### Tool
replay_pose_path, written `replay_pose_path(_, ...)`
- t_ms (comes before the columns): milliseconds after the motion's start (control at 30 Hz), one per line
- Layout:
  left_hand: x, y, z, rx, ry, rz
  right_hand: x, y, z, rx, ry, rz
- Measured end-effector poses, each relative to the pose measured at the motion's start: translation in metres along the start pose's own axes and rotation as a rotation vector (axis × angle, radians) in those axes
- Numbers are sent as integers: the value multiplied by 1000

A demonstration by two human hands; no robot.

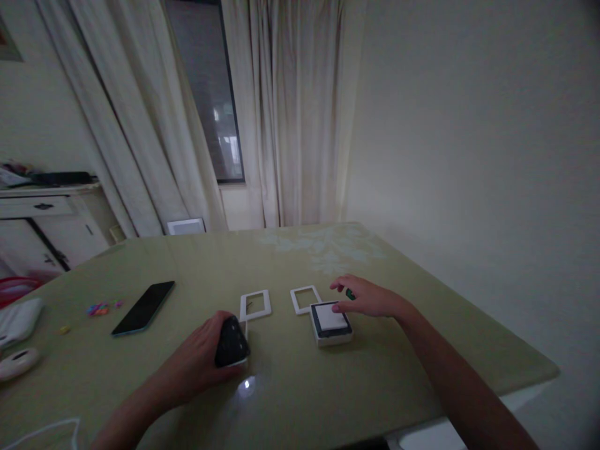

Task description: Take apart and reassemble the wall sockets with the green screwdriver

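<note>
My left hand (199,356) grips a small white box by its sides, with a black molded insert (231,342) on top; the fingers hide much of it. To the right, a similar white box (334,339) rests on the table, holding a dark insert and a flat white square piece (329,317). My right hand (363,295) hovers at that box, thumb at the square's edge and fingers apart. A small dark green thing (350,294) shows at its fingers, perhaps a ring. Two white square frames lie behind the boxes, one left (268,302) and one right (295,301).
A black phone or tablet (144,307) lies left on the green-covered table (281,406). Beyond it are small colorful pieces (98,309), a yellow bit (64,329) and white objects (19,362). A white cable (56,425) runs along the front left. The wall borders the right.
</note>
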State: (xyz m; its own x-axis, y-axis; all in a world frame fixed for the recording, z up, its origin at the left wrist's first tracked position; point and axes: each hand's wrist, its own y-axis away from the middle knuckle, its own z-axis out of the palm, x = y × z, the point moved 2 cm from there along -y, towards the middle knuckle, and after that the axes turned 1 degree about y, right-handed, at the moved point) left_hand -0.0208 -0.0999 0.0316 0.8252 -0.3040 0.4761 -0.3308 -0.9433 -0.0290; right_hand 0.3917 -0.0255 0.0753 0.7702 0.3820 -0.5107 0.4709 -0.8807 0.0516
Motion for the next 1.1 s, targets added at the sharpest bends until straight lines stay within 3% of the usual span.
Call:
replay_pose_path(167, -46, -19, -20, 91, -46, -26, -3, 9, -4, 10, -120, 82)
replay_pose_path(267, -63, -35, -30, 97, -67, -39, -1, 10, -4, 4, -174, 105)
replay_pose_path(400, -65, -61, -37, 101, -39, -48, 1, 10, -2, 18, -208, 92)
replay_pose_path(633, -62, -87, -40, 321, 17, 31, 0, 14, -2, -2, -256, 66)
replay_pose_path(767, -52, -81, -53, 536, 55, 41, 3, 15, -5, 23, -263, 77)
replay_pose_path(900, -30, -57, -53, 646, -35, 113, 6, 15, -5, 25, -286, 76)
replay_pose_path(1000, -16, -31, -32, 685, -129, 225, 5, 16, -4, 22, -288, 68)
replay_pose_path(1100, -10, -6, 4, 597, -238, 466, 2, 17, -4, 1, -274, 73)
